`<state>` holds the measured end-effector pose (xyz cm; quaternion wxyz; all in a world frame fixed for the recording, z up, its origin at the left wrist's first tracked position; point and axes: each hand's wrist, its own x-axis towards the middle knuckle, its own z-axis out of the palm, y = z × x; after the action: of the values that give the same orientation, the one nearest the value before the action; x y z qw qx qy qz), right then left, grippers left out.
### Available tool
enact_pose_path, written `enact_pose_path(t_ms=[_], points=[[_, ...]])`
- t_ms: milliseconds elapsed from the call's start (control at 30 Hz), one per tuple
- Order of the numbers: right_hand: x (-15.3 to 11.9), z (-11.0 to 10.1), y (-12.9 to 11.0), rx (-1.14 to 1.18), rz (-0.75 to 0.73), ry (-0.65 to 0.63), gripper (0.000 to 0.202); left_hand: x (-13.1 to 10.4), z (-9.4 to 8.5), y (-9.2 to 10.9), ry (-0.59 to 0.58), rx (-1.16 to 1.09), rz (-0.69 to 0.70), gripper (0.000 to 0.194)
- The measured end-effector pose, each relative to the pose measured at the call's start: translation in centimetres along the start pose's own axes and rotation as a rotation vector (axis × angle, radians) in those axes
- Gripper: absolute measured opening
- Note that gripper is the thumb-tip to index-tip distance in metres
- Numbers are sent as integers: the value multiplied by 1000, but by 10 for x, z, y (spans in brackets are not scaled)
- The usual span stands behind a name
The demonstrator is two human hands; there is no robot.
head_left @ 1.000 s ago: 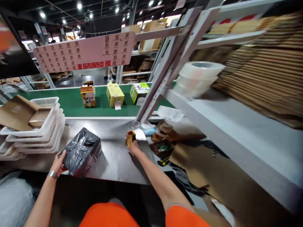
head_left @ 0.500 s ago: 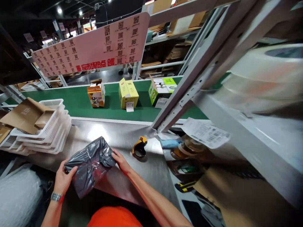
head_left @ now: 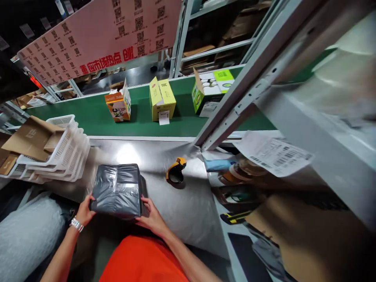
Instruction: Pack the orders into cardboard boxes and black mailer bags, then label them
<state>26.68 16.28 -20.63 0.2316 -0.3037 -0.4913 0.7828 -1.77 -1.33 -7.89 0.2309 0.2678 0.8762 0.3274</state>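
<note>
A box-shaped parcel wrapped in black plastic point(head_left: 117, 188) sits at the front of the metal table point(head_left: 182, 211), its broad face up. My left hand point(head_left: 85, 210) grips its near left corner, thumb on top. On the opposite side my right hand point(head_left: 152, 215) holds the near right edge, with some fingers hidden behind the parcel. To the right of the parcel stands a yellow-and-black tape dispenser point(head_left: 176, 171), touched by neither hand.
Stacked white baskets point(head_left: 63, 152) with cardboard stand at left. Behind the table, a green conveyor point(head_left: 188, 125) carries an orange carton point(head_left: 119, 103), a yellow carton point(head_left: 162, 100) and a green-white carton point(head_left: 210, 90). A metal post point(head_left: 235, 105) rises at right; a yellow-black cutter point(head_left: 235, 217) lies below.
The parcel has turned from tilted to level, its broad face now upward. Both hands have shifted with it and still hold it. The camera view has dipped downward.
</note>
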Motion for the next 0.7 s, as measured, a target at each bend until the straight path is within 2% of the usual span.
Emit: enact_pose_path(t_ms=[133, 200, 267, 300, 333, 433, 500, 567, 633, 700], points=[[25, -19, -12, -190, -48, -133, 77, -9, 29, -42, -41, 56, -33, 62], [33, -34, -21, -240, -32, -219, 77, -14, 31, -50, -82, 152, 12, 71], [39, -54, -33, -239, 0, -223, 76, -20, 30, -48, -88, 282, 107, 80], [41, -66, -40, -202, -5, -154, 73, -22, 29, -44, -69, 335, 174, 83], [43, -80, -49, -139, -36, -26, 71, -24, 30, -38, -40, 372, 250, 84], [38, -129, -83, 131, -273, 545, 68, -25, 42, -19, 41, 396, 473, 74], [27, -161, -113, 266, -467, 844, 67, -20, 58, -11, 78, 396, 571, 66], [15, -185, -145, 297, -650, 998, 64, -11, 75, -11, 80, 423, 618, 60], [5, -198, -175, 251, -792, 1060, 63, 1, 91, -15, 42, 472, 639, 55], [2, -203, -202, 203, -867, 1086, 61, 12, 102, -21, -10, 518, 645, 50]])
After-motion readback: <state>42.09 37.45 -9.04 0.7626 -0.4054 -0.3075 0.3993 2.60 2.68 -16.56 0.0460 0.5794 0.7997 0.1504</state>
